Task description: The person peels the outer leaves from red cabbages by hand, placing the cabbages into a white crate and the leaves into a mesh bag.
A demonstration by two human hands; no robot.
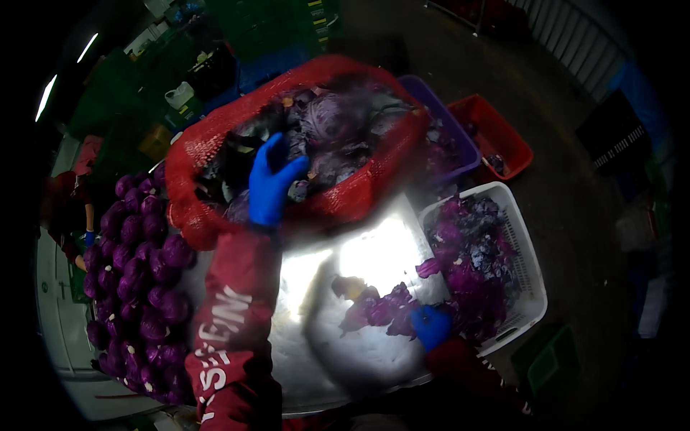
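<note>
My left hand (273,183), in a blue glove, reaches over a red mesh sack (188,154). Its thumb and fingers are spread, and nothing is held in it. Inside the sack's wide mouth lie several dull purple red cabbages (334,118) with outer leaves on. Low on the right, my blue-gloved right hand (431,327) is curled closed beside loose purple cabbage leaves (392,309) on the shiny metal table (302,345). What its fingers hold, if anything, is hidden.
Peeled red cabbages (136,273) are heaped along the table's left side. To the right stands a white crate (528,266) full of leaves. Behind it are a purple crate (460,136) and a red crate (514,147). Another person (72,208) works at far left.
</note>
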